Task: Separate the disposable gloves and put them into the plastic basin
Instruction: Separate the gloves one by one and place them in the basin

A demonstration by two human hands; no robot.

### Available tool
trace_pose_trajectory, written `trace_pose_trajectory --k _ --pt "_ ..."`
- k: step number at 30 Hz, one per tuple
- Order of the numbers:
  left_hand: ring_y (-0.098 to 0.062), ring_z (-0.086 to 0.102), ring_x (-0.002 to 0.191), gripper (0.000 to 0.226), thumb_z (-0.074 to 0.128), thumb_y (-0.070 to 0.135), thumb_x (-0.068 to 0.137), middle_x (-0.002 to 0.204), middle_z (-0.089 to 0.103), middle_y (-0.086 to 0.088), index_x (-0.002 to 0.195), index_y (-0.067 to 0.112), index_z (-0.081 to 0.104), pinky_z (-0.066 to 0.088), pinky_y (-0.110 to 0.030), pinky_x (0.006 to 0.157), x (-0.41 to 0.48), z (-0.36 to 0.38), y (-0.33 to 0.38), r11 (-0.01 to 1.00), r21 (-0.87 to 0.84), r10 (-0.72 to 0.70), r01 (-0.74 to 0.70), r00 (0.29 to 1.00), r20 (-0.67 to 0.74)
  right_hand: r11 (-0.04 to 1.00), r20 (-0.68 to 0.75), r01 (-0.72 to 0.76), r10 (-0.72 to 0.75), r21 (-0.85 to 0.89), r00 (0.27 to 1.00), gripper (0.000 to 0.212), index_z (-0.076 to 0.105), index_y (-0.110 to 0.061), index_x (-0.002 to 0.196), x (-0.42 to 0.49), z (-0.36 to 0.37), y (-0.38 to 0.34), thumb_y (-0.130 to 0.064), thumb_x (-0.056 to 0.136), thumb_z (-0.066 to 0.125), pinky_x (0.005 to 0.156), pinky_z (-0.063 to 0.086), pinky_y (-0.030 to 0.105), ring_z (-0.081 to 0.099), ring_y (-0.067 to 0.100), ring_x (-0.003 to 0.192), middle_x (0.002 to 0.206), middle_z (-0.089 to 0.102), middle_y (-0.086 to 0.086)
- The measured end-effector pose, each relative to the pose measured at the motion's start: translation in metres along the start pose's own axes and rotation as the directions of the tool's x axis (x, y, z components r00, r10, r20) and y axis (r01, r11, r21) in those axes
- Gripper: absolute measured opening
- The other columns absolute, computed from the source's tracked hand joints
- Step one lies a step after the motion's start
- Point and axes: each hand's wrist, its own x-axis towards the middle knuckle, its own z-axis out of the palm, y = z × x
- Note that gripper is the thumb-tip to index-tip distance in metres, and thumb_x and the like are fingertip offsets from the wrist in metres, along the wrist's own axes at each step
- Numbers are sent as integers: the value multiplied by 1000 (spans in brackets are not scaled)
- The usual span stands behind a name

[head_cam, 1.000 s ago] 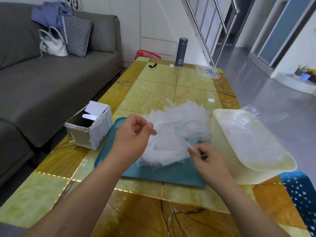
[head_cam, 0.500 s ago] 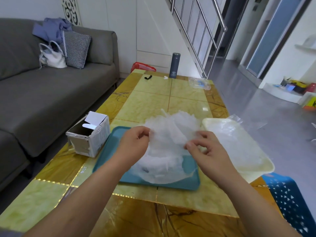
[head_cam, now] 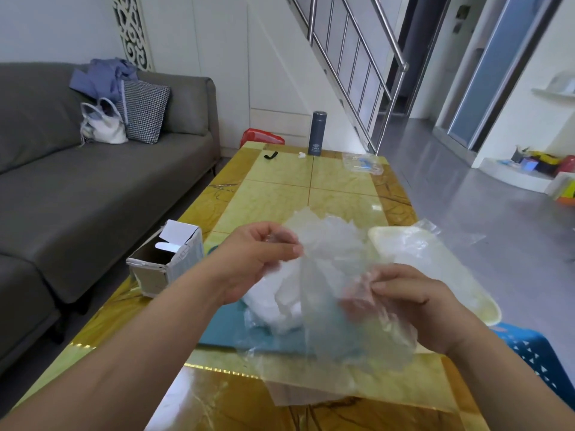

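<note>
A heap of thin clear disposable gloves [head_cam: 323, 244] lies on a teal tray [head_cam: 224, 328] in the middle of the yellow table. My left hand [head_cam: 258, 259] pinches the top edge of a clear glove [head_cam: 336, 334] lifted above the heap. My right hand [head_cam: 413, 306] pinches the same glove on its right side, and the film hangs down between both hands over the tray. The cream plastic basin [head_cam: 435, 262] stands just right of the heap, with clear gloves lying inside it.
An open cardboard box [head_cam: 168, 259] sits left of the tray. A grey flask [head_cam: 317, 133], a small black item [head_cam: 270, 155] and a clear bag [head_cam: 362, 162] are at the table's far end. A grey sofa [head_cam: 93, 194] runs along the left; a blue stool [head_cam: 529, 346] is at right.
Both hands rose from the heap and drew apart, lifting one glove out and spreading it above the tray. The camera view tilted upward.
</note>
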Motion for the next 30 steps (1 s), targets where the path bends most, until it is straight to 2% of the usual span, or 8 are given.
trace_pose_trajectory --k 4,10,13,16,20,23,27,30 --pt "-9 68 75 13 77 -1 86 85 73 0 91 11 74 47 -25 76 12 18 -8 1000 13 -14 14 1000 17 947 -23 35 -44 -321 999 8 79 -10 80 -2 8 -12 -17 79 75 73 52 26 66 19 77 81 71 14" --pt "-23 66 85 19 61 8 98 101 72 -12 113 -3 67 55 -34 78 46 71 7 978 208 -17 2 997 73 836 -365 43 -284 -547 887 22 74 -9 73 -1 -52 -37 1 89 64 87 44 27 64 7 94 95 71 -13" --pt "-26 72 88 15 61 10 102 113 74 -19 110 0 67 59 -36 81 61 97 16 983 184 -11 2 999 52 672 -427 -131 -298 -729 853 23 68 -17 68 17 -94 -48 -12 90 66 81 44 28 60 10 89 96 66 -5" --pt "-25 71 63 7 57 10 104 101 76 -21 106 6 63 58 -31 55 68 114 25 985 174 0 -8 999 48 464 -428 -262 -297 -846 854 22 63 -14 79 36 -125 -61 -20 99 59 71 47 32 61 25 80 82 66 7" --pt "-17 61 49 13 60 24 106 91 79 -7 108 13 67 47 -26 47 81 119 21 930 355 88 -91 996 26 476 -520 -374 -222 -796 825 14 63 -14 91 59 -152 -65 -21 101 56 53 48 27 57 24 58 77 67 10" --pt "-14 52 44 16 60 24 105 83 76 -4 110 11 68 34 -21 40 88 124 19 937 333 96 -101 995 33 270 -578 -516 -269 -813 770 11 64 -21 87 70 -172 -51 -28 96 60 74 56 35 65 28 83 94 71 4" --pt "-13 50 41 14 61 22 105 83 74 -5 109 12 69 31 -19 37 94 136 16 953 292 73 -75 997 16 253 -618 -564 -281 -786 735 20 65 -25 114 71 -182 -25 -36 97 61 82 50 36 61 29 102 114 66 4" --pt "-12 49 40 10 60 19 105 85 73 -7 103 12 68 31 -19 36 99 138 11 964 258 69 -59 997 -29 218 -499 -453 -474 -865 725 46 54 -22 141 61 -182 -18 -36 98 61 94 49 45 51 34 126 135 52 8"
